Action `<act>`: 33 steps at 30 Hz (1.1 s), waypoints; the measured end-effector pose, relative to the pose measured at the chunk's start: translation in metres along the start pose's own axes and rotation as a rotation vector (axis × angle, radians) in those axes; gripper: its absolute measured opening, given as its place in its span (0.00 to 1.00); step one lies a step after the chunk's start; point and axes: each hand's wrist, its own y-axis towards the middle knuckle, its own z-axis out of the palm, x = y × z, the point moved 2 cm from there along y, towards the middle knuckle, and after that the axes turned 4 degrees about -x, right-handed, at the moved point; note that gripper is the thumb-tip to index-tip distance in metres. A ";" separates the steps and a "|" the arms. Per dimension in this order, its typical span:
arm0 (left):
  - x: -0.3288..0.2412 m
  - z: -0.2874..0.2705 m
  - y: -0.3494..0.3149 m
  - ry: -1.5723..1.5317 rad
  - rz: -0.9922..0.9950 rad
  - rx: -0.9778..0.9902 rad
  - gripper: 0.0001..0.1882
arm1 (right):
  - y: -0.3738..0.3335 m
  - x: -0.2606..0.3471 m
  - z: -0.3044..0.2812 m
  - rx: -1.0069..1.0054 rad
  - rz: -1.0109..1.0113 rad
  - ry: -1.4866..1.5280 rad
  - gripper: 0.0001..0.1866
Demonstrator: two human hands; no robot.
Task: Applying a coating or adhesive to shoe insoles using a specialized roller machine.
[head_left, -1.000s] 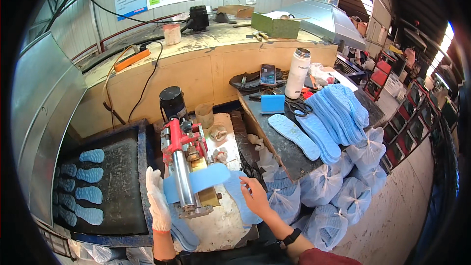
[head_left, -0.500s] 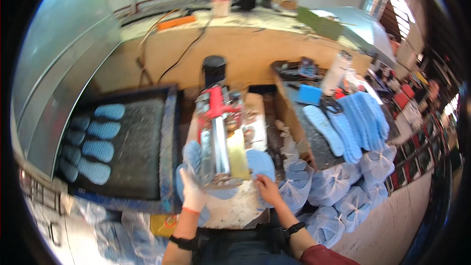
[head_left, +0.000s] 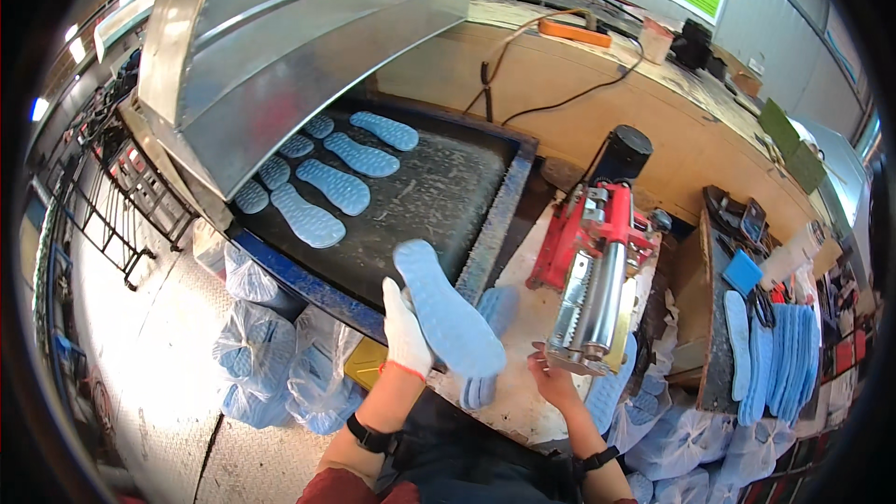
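Observation:
My left hand (head_left: 405, 331), in a white glove, grips a light blue insole (head_left: 449, 310) by its edge. It is tilted in front of the black conveyor belt (head_left: 439, 177), where several similar insoles (head_left: 334, 189) lie partly under a metal hood. Beneath the held piece, a stack of insoles (head_left: 501, 306) rests on the worn white board. My bare right hand (head_left: 554, 383) is over that board, just below a red machine with a shiny roller (head_left: 597, 294). Its fingers are slightly spread, with nothing visible in them. More insoles (head_left: 613, 383) lie right of the machine.
The sloping metal hood (head_left: 327, 47) and the belt's blue frame (head_left: 499, 215) bound the left side. On the right stands a table with a row of insoles (head_left: 789, 350) and a blue box (head_left: 742, 271). Bagged insoles (head_left: 252, 355) sit on the floor.
The view has swung left toward the belt. My left hand has lifted an insole away from the machine side toward the belt. My right hand has come away from the insole beside the roller.

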 end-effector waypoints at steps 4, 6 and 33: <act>-0.049 -0.013 0.054 -0.134 0.118 -0.024 0.31 | 0.034 0.063 0.025 0.032 0.206 0.136 0.31; -0.058 -0.007 0.070 -0.129 0.141 -0.009 0.29 | 0.043 0.040 0.043 -0.012 0.205 0.148 0.37; -0.028 -0.001 -0.062 0.731 0.542 0.110 0.25 | 0.053 0.074 0.060 0.024 0.505 0.045 0.56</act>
